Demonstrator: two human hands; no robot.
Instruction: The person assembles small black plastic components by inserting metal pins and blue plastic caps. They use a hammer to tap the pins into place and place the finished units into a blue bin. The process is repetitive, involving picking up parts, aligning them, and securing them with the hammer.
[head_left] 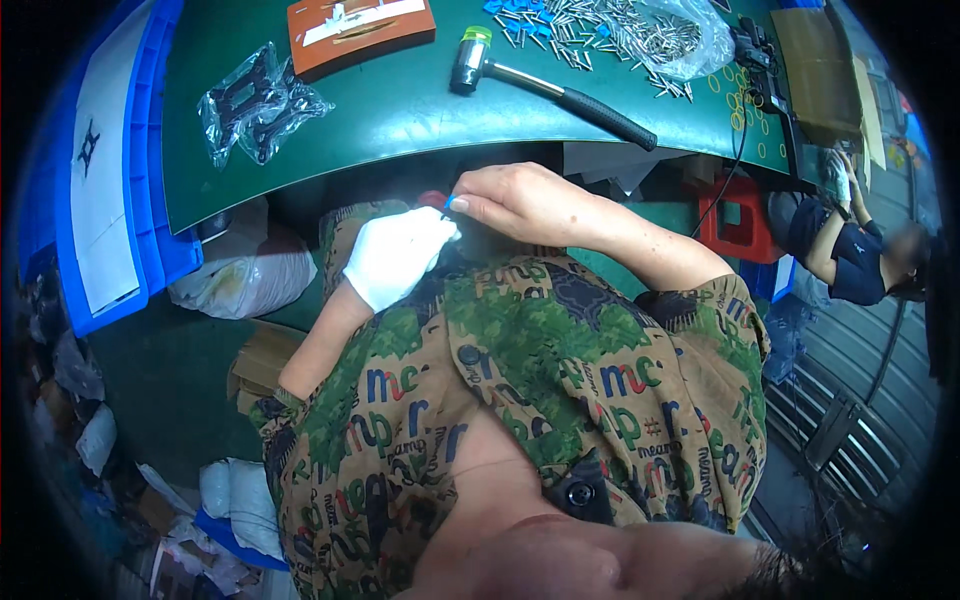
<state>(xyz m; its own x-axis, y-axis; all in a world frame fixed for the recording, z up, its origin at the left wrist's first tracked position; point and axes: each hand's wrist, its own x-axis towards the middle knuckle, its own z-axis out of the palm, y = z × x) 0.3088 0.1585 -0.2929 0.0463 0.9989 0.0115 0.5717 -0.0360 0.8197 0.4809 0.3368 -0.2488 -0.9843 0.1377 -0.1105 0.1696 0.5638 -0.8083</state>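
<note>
My left hand [395,258], in a white glove, is closed with its fingertips close to my right hand; whatever it grips is hidden. My bare right hand [515,203] pinches a small blue piece [449,203] between thumb and fingers. Both hands meet just off the table's near edge, above my lap. A dark red object [432,199] shows partly behind the fingertips; its kind cannot be made out. Beyond the hands, a two-faced mallet [548,88] with a yellow-green face and black handle lies on the green table [390,115].
Clear bags with black bracket-like parts [262,105] and an orange box [360,35] lie at left. Metal pins [585,30], small blue pieces [515,14] and yellow rings [738,105] lie at right. A blue crate [150,230] stands left, a red stool [735,218] right, near a co-worker [860,250].
</note>
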